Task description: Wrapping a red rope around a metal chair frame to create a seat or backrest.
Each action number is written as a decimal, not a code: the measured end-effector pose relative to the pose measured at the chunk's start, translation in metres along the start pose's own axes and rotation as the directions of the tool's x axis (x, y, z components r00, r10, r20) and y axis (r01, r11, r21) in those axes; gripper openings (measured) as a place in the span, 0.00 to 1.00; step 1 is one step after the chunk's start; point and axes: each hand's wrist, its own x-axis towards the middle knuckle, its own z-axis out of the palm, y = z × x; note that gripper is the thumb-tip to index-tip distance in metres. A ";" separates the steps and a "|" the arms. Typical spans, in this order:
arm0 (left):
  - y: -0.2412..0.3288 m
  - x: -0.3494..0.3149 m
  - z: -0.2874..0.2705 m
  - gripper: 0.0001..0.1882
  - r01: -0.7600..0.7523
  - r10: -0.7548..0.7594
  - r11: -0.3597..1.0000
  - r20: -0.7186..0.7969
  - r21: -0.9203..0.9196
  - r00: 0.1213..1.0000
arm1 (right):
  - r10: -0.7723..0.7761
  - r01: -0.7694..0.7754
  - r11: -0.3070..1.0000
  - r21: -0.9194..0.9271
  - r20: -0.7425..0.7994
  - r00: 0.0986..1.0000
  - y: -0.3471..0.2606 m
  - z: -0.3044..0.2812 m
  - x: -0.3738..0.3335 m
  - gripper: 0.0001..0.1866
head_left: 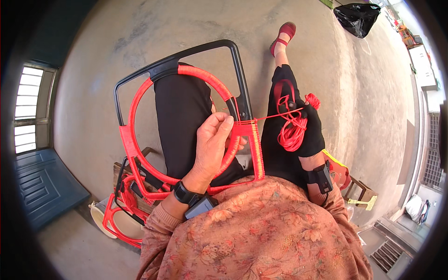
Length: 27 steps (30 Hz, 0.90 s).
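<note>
Across my lap rests a black frame (241, 70) with a round ring inside it, much of it wound in red cord. My left hand (210, 144) is closed at the ring's right side, thumb and forefinger pinched beside several red strands that bridge ring and outer bar. A short stretch of the ring there is bare black. My right hand (313, 133), in a black glove, grips a looped bundle of red cord (292, 134). From it a single strand (277, 115) runs taut to the frame's right bar. Some left fingertips are partly hidden behind the ring.
Another red-wound frame (110, 219) leans at lower left by a pale tub (97, 217). A blue panelled door (44, 186) stands at far left. At right are a wooden stool (367, 190) and a yellow brush-like thing (365, 202). A black plastic bag (357, 17) lies far right.
</note>
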 end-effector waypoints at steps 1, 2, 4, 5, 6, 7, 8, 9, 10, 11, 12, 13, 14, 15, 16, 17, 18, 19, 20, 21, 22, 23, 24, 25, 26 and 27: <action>-0.001 0.000 0.000 0.10 0.008 -0.008 1.000 0.008 -0.021 1.000 | -0.001 0.001 1.000 0.001 -0.002 1.000 0.000 -0.005 0.003 0.16; -0.001 0.000 0.000 0.10 0.016 -0.016 0.999 0.017 -0.042 1.000 | 0.040 -0.048 0.996 0.075 0.113 0.993 -0.002 -0.006 0.004 0.15; 0.000 0.001 -0.001 0.09 0.044 -0.042 0.997 0.028 -0.070 0.999 | 0.045 -0.044 0.999 0.007 -0.135 0.990 -0.005 -0.003 -0.001 0.15; 0.000 0.000 -0.002 0.09 0.068 -0.065 0.993 0.037 -0.099 0.997 | 0.046 -0.045 0.999 0.009 -0.137 0.990 -0.005 -0.005 -0.001 0.15; -0.001 -0.001 -0.003 0.09 0.070 -0.067 0.993 0.036 -0.098 0.997 | 0.074 -0.077 0.997 -0.009 -0.169 0.983 -0.003 -0.007 -0.001 0.11; -0.002 -0.001 -0.005 0.08 0.075 -0.070 0.994 0.064 -0.082 0.996 | 0.102 -0.109 0.994 -0.027 -0.200 0.975 -0.003 -0.009 -0.001 0.08; -0.003 -0.001 -0.006 0.07 0.078 -0.071 0.995 0.091 -0.068 0.993 | 0.102 -0.110 0.994 -0.028 -0.199 0.975 -0.004 -0.008 -0.001 0.08; -0.003 -0.001 -0.004 0.07 0.076 -0.069 0.995 0.090 -0.069 0.994 | 0.105 -0.131 0.984 -0.120 -0.203 0.973 -0.007 -0.006 -0.001 0.08; -0.003 -0.001 -0.002 0.07 0.083 -0.077 0.994 0.082 -0.070 0.994 | 0.107 -0.151 0.966 -0.212 -0.207 0.972 -0.010 -0.003 0.000 0.09; -0.002 0.000 -0.001 0.07 0.090 -0.085 0.994 0.080 -0.069 0.993 | 0.102 -0.164 0.940 -0.299 -0.212 0.972 -0.012 -0.001 0.002 0.09; -0.004 0.001 0.001 0.07 0.088 -0.083 0.994 0.090 -0.061 0.993 | 0.125 -0.198 0.794 -0.574 -0.165 0.978 -0.017 -0.043 0.022 0.12; -0.008 0.003 0.000 0.08 0.071 -0.070 0.997 0.085 -0.017 0.994 | 0.119 -0.194 0.796 -0.573 -0.165 0.979 -0.023 -0.048 0.029 0.12; -0.009 0.004 0.001 0.09 0.049 -0.051 0.998 0.075 0.030 0.996 | -0.018 -0.106 0.567 -0.817 -0.141 0.990 -0.026 -0.042 0.034 0.13; -0.008 0.003 0.003 0.09 0.043 -0.046 0.998 0.075 0.036 0.996 | -0.143 -0.033 0.262 -0.964 -0.072 0.987 -0.028 -0.035 0.036 0.15; -0.006 0.002 0.007 0.11 -0.018 0.015 0.998 0.049 0.057 0.999 | -0.351 0.110 0.053 -0.993 0.085 0.932 -0.025 -0.028 0.032 0.15; -0.004 0.000 0.008 0.15 -0.081 0.079 0.994 0.017 0.080 0.997 | -0.417 0.193 -0.049 -0.980 0.196 0.888 -0.019 0.013 0.019 0.14; -0.002 -0.001 0.006 0.20 -0.140 0.132 0.978 0.057 0.157 0.990 | -0.473 0.260 -0.162 -0.952 0.306 0.826 -0.014 0.049 0.007 0.14; -0.003 0.000 0.008 0.20 -0.142 0.133 0.978 0.070 0.156 0.989 | -0.341 0.399 -0.358 -0.844 0.516 0.786 -0.016 0.062 0.004 0.15; -0.004 0.000 0.010 0.21 -0.296 0.293 0.937 0.043 0.185 0.955 | -0.163 0.532 -0.509 -0.676 0.683 0.712 -0.013 0.070 0.003 0.17; -0.005 0.000 0.010 0.23 -0.438 0.444 0.873 0.021 0.216 0.896 | -0.094 0.642 -0.594 -0.485 0.834 0.544 -0.002 0.086 0.003 0.21; -0.004 0.001 0.008 0.25 -0.511 0.522 0.799 0.055 0.317 0.851 | 0.070 0.693 -0.672 -0.261 0.909 0.411 -0.005 0.104 -0.004 0.19; -0.005 0.002 0.010 0.21 -0.428 0.450 0.855 -0.006 0.292 0.893 | 0.069 0.692 -0.674 -0.260 0.910 0.409 -0.006 0.103 -0.005 0.19; -0.007 0.003 0.005 0.17 -0.380 0.399 0.886 -0.019 0.265 0.917 | 0.022 0.714 -0.606 -0.350 0.890 0.456 -0.006 0.099 -0.005 0.16; -0.009 0.004 0.001 0.14 -0.330 0.347 0.914 -0.032 0.236 0.937 | -0.019 0.728 -0.530 -0.436 0.864 0.504 -0.006 0.094 -0.004 0.14; -0.011 0.006 0.001 0.14 -0.332 0.349 0.914 -0.034 0.235 0.937 | -0.017 0.729 -0.529 -0.433 0.865 0.502 -0.009 0.088 -0.002 0.14; -0.013 0.008 0.003 0.12 -0.333 0.349 0.927 -0.073 0.170 0.934 | -0.049 0.625 -0.299 -0.721 0.666 0.744 -0.014 0.079 -0.001 0.16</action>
